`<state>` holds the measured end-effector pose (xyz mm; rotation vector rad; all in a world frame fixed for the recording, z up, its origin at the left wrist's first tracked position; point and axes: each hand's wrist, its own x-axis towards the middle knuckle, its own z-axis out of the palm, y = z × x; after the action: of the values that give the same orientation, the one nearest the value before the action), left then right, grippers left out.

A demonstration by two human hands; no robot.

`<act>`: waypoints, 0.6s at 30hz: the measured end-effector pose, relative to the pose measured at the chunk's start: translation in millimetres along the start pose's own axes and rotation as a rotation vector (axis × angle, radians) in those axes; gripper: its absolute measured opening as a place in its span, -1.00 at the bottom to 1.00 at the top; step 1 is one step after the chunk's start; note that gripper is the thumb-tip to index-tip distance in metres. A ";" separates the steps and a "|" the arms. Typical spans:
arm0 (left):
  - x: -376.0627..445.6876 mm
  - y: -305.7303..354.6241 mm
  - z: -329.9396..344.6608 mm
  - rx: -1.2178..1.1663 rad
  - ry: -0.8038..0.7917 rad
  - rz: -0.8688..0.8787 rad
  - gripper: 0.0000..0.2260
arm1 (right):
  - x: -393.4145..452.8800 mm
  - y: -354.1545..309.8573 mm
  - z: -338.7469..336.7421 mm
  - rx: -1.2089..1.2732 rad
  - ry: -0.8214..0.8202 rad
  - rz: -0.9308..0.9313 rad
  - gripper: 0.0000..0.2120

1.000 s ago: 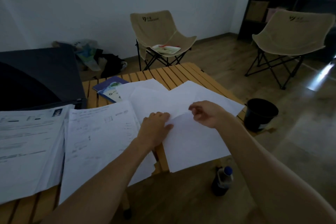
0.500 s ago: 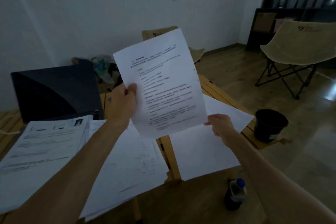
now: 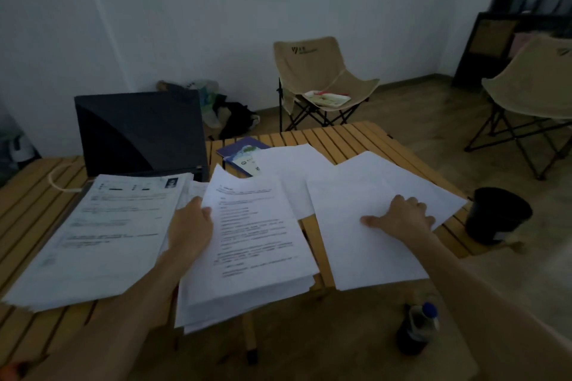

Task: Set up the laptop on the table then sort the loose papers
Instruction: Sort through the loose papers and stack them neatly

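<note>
Now that the printed sheet (image 3: 257, 226) I held up half a second ago lies on the middle pile, my left hand (image 3: 190, 230) pinches its left edge, thumb on top. My right hand (image 3: 402, 218) rests flat with fingers spread on the blank sheets (image 3: 365, 244) at the right. The laptop (image 3: 139, 133) stands open at the back of the table (image 3: 349, 136). One more page is sorted, I judge; the blank ones are next.

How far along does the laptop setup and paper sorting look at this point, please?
Done: the laptop stands open on the table. In hand: the left hand holds a printed sheet on the middle pile, and the right hand presses blank sheets. Left: those loose, overlapping sheets need sorting.
</note>
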<state>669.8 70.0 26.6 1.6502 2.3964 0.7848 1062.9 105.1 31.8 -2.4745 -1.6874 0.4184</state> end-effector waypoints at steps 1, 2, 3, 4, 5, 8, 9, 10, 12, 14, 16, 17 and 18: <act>-1.2 -4.8 5.1 0.016 0.008 -0.002 -0.76 | 0.3 -2.0 -2.7 -0.001 -0.018 0.020 -0.11; -1.8 -6.4 8.6 0.021 0.019 0.005 -0.76 | 1.9 -3.0 -5.1 0.007 -0.034 0.039 -0.10; -1.9 -6.2 10.6 0.015 0.032 0.019 -0.76 | 4.8 -2.8 -6.9 0.026 -0.043 0.052 -0.10; -2.5 -3.6 11.6 0.008 0.053 0.036 -0.72 | 7.1 -1.8 -8.8 0.052 -0.050 0.062 -0.11; -2.7 -2.1 12.9 0.018 0.084 0.058 -0.65 | 11.3 0.7 -9.0 0.079 -0.050 0.068 -0.14; -4.0 -5.0 17.6 0.251 0.139 0.208 -0.51 | 19.2 6.3 -10.1 0.159 -0.037 0.061 -0.25; -4.6 -7.6 20.4 0.315 0.110 0.277 -0.54 | 19.0 6.5 -10.6 0.190 -0.042 0.059 -0.28; -5.2 -10.8 24.1 0.337 0.065 0.331 -0.59 | 16.8 5.2 -12.0 0.217 -0.048 0.064 -0.33; -7.5 -13.6 29.2 0.309 -0.014 0.362 -0.64 | 13.0 1.5 -16.9 0.262 -0.039 0.080 -0.48; -8.9 -12.6 29.4 0.267 -0.049 0.340 -0.65 | 6.5 -4.8 -27.2 0.277 0.004 0.072 -0.59; -7.2 -11.4 26.2 0.208 -0.069 0.330 -0.66 | -2.1 -15.3 -44.0 0.257 0.097 -0.018 -0.57; -5.5 -9.7 23.0 0.157 -0.082 0.328 -0.68 | -11.8 -25.1 -55.6 0.244 0.158 -0.087 -0.58; -4.9 -5.9 17.5 0.088 -0.090 0.322 -0.69 | -25.1 -38.4 -67.7 0.228 0.217 -0.156 -0.62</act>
<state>673.6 70.1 7.8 2.0929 2.1624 0.6370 1039.7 100.1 110.2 -2.1259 -1.6299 0.2942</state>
